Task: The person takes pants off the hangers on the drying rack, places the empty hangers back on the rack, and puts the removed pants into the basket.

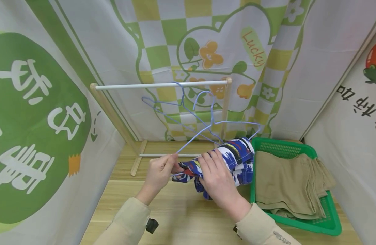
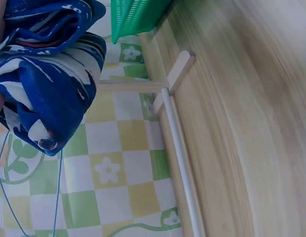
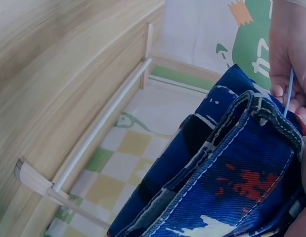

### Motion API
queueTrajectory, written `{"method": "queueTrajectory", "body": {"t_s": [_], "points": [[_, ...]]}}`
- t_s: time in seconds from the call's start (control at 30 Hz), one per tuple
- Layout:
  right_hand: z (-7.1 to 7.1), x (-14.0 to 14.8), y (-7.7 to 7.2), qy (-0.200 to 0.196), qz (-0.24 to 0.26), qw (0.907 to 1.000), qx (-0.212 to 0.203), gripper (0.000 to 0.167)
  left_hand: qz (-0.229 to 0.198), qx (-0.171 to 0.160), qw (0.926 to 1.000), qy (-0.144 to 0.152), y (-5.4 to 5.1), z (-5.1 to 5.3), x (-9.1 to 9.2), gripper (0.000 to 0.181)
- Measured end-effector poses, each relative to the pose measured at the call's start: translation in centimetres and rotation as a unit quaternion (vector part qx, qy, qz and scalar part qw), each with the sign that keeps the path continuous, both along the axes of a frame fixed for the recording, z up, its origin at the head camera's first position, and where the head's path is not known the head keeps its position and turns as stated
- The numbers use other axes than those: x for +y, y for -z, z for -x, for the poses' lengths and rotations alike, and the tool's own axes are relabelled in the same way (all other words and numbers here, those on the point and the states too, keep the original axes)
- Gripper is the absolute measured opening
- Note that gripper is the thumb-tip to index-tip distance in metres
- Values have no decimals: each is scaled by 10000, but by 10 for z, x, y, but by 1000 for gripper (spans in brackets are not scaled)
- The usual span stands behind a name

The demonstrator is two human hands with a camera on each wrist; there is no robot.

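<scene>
- As I look down through the head view, the person's left hand (image 1: pixel 158 170) pinches one end of a pale blue hanger (image 1: pixel 212 115), while the right hand (image 1: pixel 217 175) grips a patterned garment (image 1: pixel 241 153) from above, fingers bent over the cloth.
- Between my view and the rack (image 1: pixel 112 117), the garment lies bunched around the lower part of that hanger, held above the table (image 1: pixel 120 194); the folds hide how far the bar runs through it.
- I judge the step in hand to be working the cloth along the bar. I would keep the hanger's end steady with the left hand, ease the cloth over with short, gentle pulls of the right, and even out the edges; hard tugging could bend the thin bar.
- In the right wrist view I see denim-like fabric, deep blue with white and red splashes, and pale stitching along thick, doubled edges.
- The hanger looks slim and smooth, with a rounded hook. A second hanger (image 1: pixel 166 103) hangs from the rack's round white rail (image 1: pixel 139 86); its posts are pale wood.
- On the right, a green basket (image 1: pixel 310 149) with perforated walls holds khaki clothing (image 1: pixel 283 180), folded, matte and soft-looking.
</scene>
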State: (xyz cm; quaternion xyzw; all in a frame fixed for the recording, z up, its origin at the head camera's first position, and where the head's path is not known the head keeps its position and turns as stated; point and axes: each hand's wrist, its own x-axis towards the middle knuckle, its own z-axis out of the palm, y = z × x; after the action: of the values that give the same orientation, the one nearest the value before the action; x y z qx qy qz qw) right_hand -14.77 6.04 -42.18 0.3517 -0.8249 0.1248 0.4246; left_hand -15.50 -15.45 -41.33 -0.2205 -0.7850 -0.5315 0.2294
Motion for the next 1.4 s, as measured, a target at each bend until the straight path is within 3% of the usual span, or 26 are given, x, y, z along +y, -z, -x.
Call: {"method": "queueTrajectory", "body": {"t_s": [0.57,0.77,1.03,1.4], "points": [[5,18,-17,-19,381,9992,91,65,-117,-205,9997,67,2,1,-5,38],[5,25,-21,-208,556,9980,195,64,-128,-162,9997,-136,5,1,-8,38],[7,31,-24,-606,1116,9909,439,51,-69,-180,9989,-421,5,0,-14,38],[3,34,-30,-798,1337,9845,807,43,-335,-688,9967,-259,9,2,-25,40]]}}
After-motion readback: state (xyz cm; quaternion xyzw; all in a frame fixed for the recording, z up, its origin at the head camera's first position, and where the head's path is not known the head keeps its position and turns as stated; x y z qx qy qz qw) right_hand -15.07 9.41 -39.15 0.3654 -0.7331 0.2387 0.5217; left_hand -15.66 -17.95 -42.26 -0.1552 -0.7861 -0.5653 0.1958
